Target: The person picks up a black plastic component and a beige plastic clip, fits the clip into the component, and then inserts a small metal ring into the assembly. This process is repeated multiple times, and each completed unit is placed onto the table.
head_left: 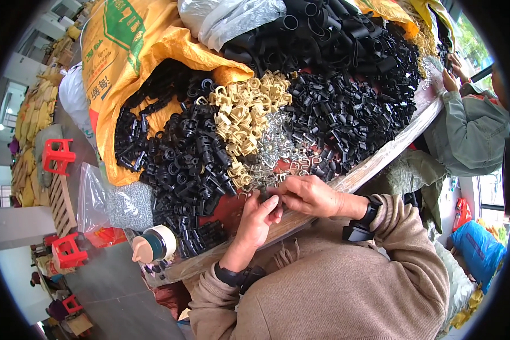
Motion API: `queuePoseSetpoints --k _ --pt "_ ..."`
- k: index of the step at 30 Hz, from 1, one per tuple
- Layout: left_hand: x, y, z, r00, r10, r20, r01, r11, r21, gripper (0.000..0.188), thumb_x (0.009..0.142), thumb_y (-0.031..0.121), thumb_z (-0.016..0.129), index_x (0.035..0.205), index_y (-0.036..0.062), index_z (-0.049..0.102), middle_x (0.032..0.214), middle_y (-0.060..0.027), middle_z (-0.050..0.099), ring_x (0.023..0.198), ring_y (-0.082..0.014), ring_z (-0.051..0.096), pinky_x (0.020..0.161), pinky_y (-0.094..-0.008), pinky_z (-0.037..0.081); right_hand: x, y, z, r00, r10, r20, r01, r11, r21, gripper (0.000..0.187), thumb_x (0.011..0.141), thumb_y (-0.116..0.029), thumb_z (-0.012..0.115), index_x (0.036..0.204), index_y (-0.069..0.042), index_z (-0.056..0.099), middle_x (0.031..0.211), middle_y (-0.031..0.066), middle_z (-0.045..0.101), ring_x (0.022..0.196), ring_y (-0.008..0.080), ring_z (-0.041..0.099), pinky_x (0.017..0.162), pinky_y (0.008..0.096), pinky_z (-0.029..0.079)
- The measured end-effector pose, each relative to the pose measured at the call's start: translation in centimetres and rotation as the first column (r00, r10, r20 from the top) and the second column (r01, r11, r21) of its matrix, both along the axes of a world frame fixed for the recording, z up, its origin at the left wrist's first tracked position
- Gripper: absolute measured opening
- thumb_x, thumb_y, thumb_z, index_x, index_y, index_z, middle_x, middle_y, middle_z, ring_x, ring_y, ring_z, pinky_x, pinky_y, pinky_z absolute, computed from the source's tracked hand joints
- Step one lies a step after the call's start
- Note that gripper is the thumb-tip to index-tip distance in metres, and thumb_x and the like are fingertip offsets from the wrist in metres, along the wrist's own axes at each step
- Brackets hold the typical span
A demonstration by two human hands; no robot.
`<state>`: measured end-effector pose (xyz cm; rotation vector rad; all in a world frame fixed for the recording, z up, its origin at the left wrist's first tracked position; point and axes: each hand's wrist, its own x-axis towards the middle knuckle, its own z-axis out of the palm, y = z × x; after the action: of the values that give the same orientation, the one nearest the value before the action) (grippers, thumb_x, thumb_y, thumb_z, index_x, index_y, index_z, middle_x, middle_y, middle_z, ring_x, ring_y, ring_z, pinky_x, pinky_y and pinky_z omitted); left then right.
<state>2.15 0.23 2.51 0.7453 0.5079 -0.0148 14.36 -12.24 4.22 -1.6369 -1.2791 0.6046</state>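
Observation:
My left hand (257, 220) and my right hand (307, 196) meet just above the table's near edge, fingers pinched together. Between the fingertips is a small dark part (270, 198), mostly hidden by them. Right beyond my hands lie loose bent metal clips (300, 164), some of them U-shaped. A heap of beige plastic clips (246, 110) rises farther back. To the left spreads a pile of black ring-shaped and tubular plastic fittings (184, 153); small black plastic pieces (340, 107) cover the right side.
A yellow woven sack (119, 85) spills onto the table's left. Near it are a clear bag of small metal pieces (131, 205) and a round container (153, 245). Black tubes (317, 34) lie at the back. A co-worker's sleeve (473, 133) shows at right; red stools (58, 156) stand at left.

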Motion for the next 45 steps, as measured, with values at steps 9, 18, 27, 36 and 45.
queuePoseSetpoints --k 9,18,27,36,45 --pt "0.1 0.2 0.6 0.996 -0.071 0.056 0.077 0.991 -0.106 0.036 0.087 0.022 0.044 0.117 0.002 0.041 0.098 -0.0051 0.053 0.081 -0.0125 0.053 0.063 -0.0241 0.045 0.6 0.1 0.3 0.998 0.041 0.043 -0.043 0.998 0.042 0.009 0.074 -0.007 0.056 0.079 -0.002 0.05 0.068 0.0088 0.052 0.061 0.0263 0.055 0.054 0.033 0.044" --pt "-0.8 -0.5 -0.8 0.982 -0.173 0.073 0.168 0.983 0.073 0.038 0.088 0.023 0.043 0.118 0.0006 0.041 0.1 -0.0025 0.052 0.085 -0.0083 0.051 0.073 -0.0236 0.045 0.4 -0.2 -0.6 0.924 0.121 0.362 -0.135 0.991 0.014 0.013 0.065 -0.007 0.061 0.074 -0.004 0.052 0.063 0.0077 0.049 0.056 0.0254 0.052 0.049 0.0339 0.043" --pt "-0.9 -1.0 -0.8 0.98 -0.197 -0.005 0.196 0.975 0.108 0.03 0.089 0.02 0.042 0.11 -0.0009 0.044 0.102 -0.0071 0.051 0.09 -0.0141 0.052 0.077 -0.0264 0.044 0.0 -0.1 -0.5 0.971 0.109 0.212 -0.096 0.993 -0.069 0.009 0.066 -0.008 0.059 0.067 -0.005 0.051 0.061 0.007 0.051 0.056 0.0257 0.054 0.048 0.0337 0.044" --pt "-1.6 0.8 -1.0 0.995 -0.091 0.049 0.096 0.99 -0.106 0.024 0.085 0.014 0.048 0.105 0.0003 0.047 0.098 -0.0124 0.056 0.084 -0.018 0.056 0.074 -0.0262 0.046 3.3 -0.1 0.9 0.998 0.044 -0.034 -0.045 0.999 -0.028 0.009 0.067 -0.006 0.061 0.075 -0.003 0.057 0.066 0.0085 0.054 0.063 0.0252 0.056 0.056 0.0306 0.045" --pt "-3.9 3.4 -1.8 0.988 0.152 -0.008 -0.152 0.985 -0.086 0.017 0.084 0.012 0.049 0.098 0.0026 0.05 0.097 -0.0131 0.057 0.085 -0.0192 0.057 0.073 -0.0254 0.047 2.4 1.3 -1.2 0.847 0.041 0.53 0.024 0.993 -0.114 0.02 0.071 -0.011 0.059 0.088 -0.004 0.053 0.073 0.0088 0.049 0.06 0.0265 0.054 0.053 0.0332 0.045"
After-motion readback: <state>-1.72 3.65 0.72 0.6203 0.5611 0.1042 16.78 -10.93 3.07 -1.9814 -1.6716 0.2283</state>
